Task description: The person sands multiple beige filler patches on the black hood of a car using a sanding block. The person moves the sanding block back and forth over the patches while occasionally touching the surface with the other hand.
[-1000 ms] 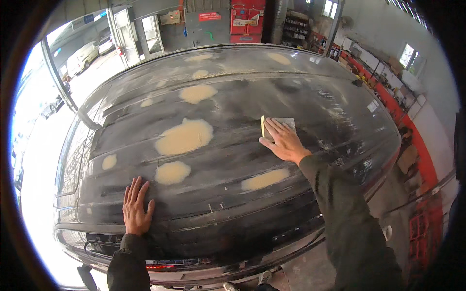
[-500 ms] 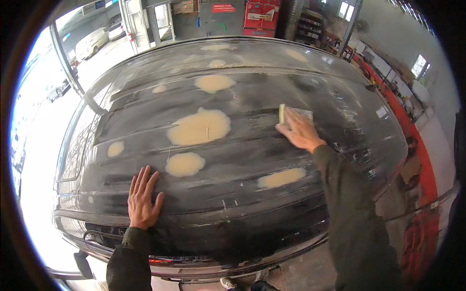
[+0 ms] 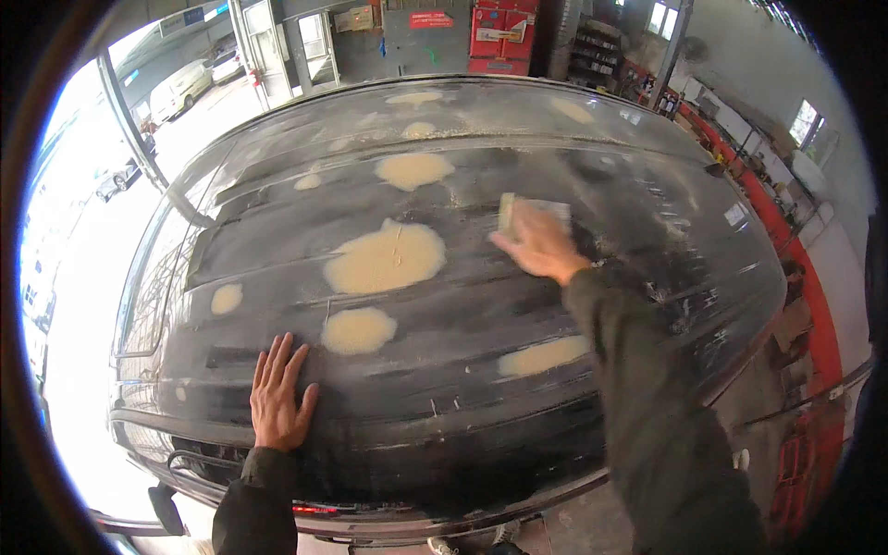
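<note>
A dark, scuffed vehicle roof [image 3: 435, 379] with long ridges spreads out in front of me, marked by several beige filler patches. My right hand [image 3: 541, 239], smeared a little by motion, presses a sanding block [image 3: 506, 213] with a pale yellow edge and greyish sheet against the roof, right of the big middle patch [image 3: 384, 259]. Flat on the near left of the roof rests my left hand [image 3: 280, 398], fingers stretched and holding nothing. A smaller filler patch [image 3: 359, 331] lies just beyond its fingertips. Another long patch [image 3: 544, 356] shows partly beside my right sleeve.
A side mirror [image 3: 166, 509] juts out at the near left. Beyond the roof stand a red cabinet [image 3: 500, 37] and a grey post [image 3: 671, 55]. Along the right wall runs a cluttered shelf with a red edge [image 3: 740, 176]. Parked vehicles show outside at the far left.
My right hand has slid the sanding block leftward across the roof. My left hand stays at the same place on the roof, while the whole view has shifted slightly.
</note>
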The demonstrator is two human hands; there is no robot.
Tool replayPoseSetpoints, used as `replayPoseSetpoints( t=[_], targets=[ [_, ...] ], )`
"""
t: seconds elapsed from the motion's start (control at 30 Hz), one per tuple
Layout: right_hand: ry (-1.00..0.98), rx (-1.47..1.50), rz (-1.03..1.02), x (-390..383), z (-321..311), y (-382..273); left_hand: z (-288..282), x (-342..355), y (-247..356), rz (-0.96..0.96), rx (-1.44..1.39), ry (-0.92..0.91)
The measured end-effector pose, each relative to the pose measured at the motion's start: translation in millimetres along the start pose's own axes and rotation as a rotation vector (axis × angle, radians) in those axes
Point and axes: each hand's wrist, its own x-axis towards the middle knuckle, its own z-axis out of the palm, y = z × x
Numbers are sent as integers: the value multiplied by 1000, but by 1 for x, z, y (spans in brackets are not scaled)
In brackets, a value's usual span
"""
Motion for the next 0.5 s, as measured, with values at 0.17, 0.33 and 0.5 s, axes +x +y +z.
replayPoseSetpoints(
  t=[0.17,0.33,0.5],
  targets=[
    [-207,-86,217,33,-11,-37,5,-3,-5,-24,5,-25],
    [78,-41,-171,76,74,-143,1,13,5,27,-34,-69],
    [64,18,-156,60,50,-46,-5,3,-4,59,29,-104]
  ],
)
